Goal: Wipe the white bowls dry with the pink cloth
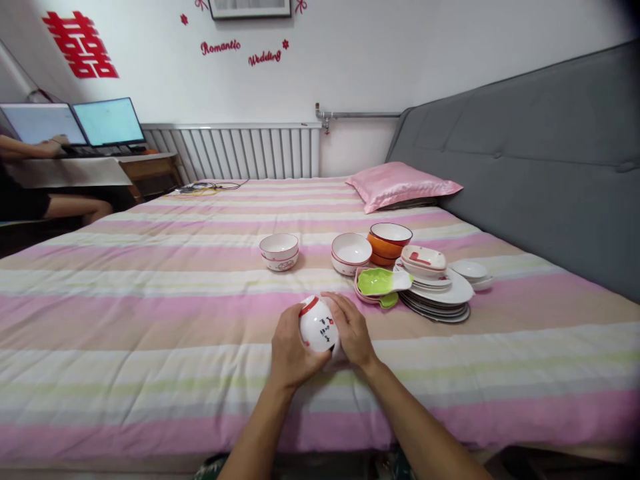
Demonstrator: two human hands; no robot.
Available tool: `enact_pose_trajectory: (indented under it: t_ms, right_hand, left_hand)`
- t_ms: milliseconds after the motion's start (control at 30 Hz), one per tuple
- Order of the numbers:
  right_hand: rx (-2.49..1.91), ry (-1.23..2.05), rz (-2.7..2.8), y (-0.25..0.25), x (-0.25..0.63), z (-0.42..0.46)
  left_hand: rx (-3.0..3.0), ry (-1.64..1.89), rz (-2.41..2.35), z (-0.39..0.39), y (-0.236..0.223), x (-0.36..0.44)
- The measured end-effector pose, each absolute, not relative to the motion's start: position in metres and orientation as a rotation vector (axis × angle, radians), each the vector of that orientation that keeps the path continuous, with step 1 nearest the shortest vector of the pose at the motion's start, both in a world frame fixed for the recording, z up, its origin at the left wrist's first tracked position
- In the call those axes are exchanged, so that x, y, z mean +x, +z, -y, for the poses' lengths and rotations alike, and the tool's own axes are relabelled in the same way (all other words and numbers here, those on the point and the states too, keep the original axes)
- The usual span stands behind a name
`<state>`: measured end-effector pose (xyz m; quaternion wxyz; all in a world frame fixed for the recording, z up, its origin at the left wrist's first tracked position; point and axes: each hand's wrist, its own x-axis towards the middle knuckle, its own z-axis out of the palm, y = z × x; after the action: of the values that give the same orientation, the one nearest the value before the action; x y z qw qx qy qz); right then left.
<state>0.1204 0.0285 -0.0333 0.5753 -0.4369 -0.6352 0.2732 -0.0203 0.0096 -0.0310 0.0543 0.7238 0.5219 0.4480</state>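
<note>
A white bowl (320,325) with a red band and dark characters is held tilted above the bed, its outer side showing. My left hand (296,350) is wrapped round its left and lower side. My right hand (351,328) grips it from the right, fingers curled over the edge. Something whitish shows below my right palm; I cannot make out what. Beyond my hands stand two stacked white bowls (279,253) with red rims, and a similar stack of bowls (351,255) to their right. Green leaf-shaped dishes (379,283) lie to the right of my right hand.
Orange bowls (385,253), stacked plates (461,291), a small rectangular dish (424,258) and small white dishes (470,269) stand at right on the striped bedspread (150,320). Farther back are a pink pillow (400,185) and cables (210,187). A person sits by monitors (109,121) at left.
</note>
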Motion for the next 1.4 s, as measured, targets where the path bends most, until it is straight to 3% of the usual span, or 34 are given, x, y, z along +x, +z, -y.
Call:
enact_pose_trajectory:
  t_ms: [533,867,1400]
  right_hand:
    - [-1.033,0.07,1.949,-0.029,0.094,0.013]
    - [-1.149,0.094,1.907,-0.026,0.094,0.002]
    - [-1.427,0.407,1.614,-0.025,0.112,-0.017]
  left_hand:
    - [1.916,1.307,-1.553,-0.012,-0.032,-0.032]
    - [2.014,1.342,-1.532,-0.011,-0.036,-0.03]
    - [2.273,1.327,-1.469,-0.009,-0.043,-0.019]
